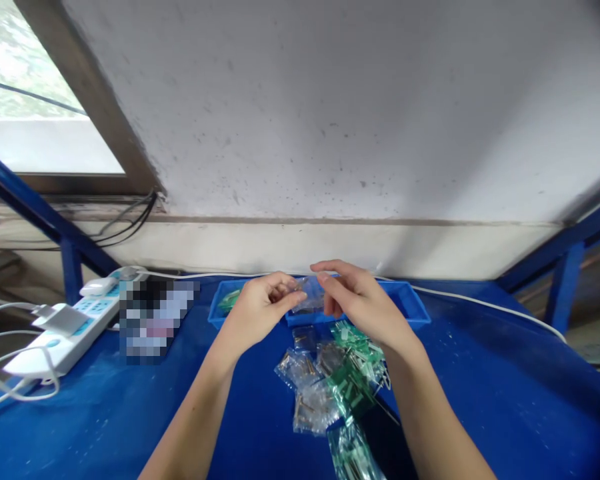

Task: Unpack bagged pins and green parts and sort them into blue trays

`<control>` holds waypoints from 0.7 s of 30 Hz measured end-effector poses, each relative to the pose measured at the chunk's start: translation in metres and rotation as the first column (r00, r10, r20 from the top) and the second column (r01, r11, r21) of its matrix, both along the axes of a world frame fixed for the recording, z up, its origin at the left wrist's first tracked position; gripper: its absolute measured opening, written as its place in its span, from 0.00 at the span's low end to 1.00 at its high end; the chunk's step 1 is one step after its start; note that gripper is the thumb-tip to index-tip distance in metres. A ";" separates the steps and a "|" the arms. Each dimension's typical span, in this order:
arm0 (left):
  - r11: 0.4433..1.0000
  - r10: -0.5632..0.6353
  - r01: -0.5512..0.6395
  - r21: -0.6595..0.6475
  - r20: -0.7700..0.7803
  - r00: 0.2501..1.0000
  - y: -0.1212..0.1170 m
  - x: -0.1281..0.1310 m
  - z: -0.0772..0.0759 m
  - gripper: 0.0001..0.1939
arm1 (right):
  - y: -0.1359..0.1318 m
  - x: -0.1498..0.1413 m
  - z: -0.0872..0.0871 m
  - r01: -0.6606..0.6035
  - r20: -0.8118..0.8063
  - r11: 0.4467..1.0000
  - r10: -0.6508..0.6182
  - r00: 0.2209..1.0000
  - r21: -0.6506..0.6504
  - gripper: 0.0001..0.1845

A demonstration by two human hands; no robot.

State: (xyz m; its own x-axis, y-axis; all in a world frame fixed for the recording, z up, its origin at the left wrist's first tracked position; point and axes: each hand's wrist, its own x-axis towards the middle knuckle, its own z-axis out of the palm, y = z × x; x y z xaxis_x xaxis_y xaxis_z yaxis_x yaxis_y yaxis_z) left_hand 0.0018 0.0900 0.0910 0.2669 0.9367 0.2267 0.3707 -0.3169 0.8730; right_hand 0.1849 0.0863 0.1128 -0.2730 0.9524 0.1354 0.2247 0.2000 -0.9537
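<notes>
A workshop with a scuffed wall
Blue bench, plastic trays, bagged metal parts and a power strip show it.

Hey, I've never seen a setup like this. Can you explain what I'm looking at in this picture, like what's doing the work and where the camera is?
There's no machine here: a person is working with two bare hands. The single picture comes from a camera worn on their head, looking forward and down. The left hand pinches a small clear bag. The right hand is close beside it; whether it grips the bag too isn't clear. On the blue table lie clear bags of small parts and green bags, with blue trays behind them. Over to the left sit a white power strip and something pixelated that can't be made out.
</notes>
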 end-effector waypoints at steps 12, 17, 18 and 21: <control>0.985 0.155 -0.164 0.051 0.153 0.976 0.006 0.007 -0.005 0.10 | 0.002 -0.006 -0.008 0.191 -0.176 0.956 -0.153 0.972 0.224 0.14; 0.922 0.092 0.077 -0.379 0.409 0.908 0.002 0.009 0.003 0.27 | 0.002 -0.007 -0.011 0.239 -0.132 0.912 -0.206 0.970 0.332 0.11; 0.896 0.084 0.125 -0.425 0.440 0.894 0.001 0.009 0.004 0.29 | 0.002 -0.007 -0.011 0.228 -0.126 0.907 -0.195 0.973 0.355 0.06; 0.854 0.111 0.188 -0.485 0.524 0.844 0.001 0.009 0.005 0.27 | 0.003 -0.006 -0.013 0.148 -0.097 0.888 -0.118 0.988 0.436 0.06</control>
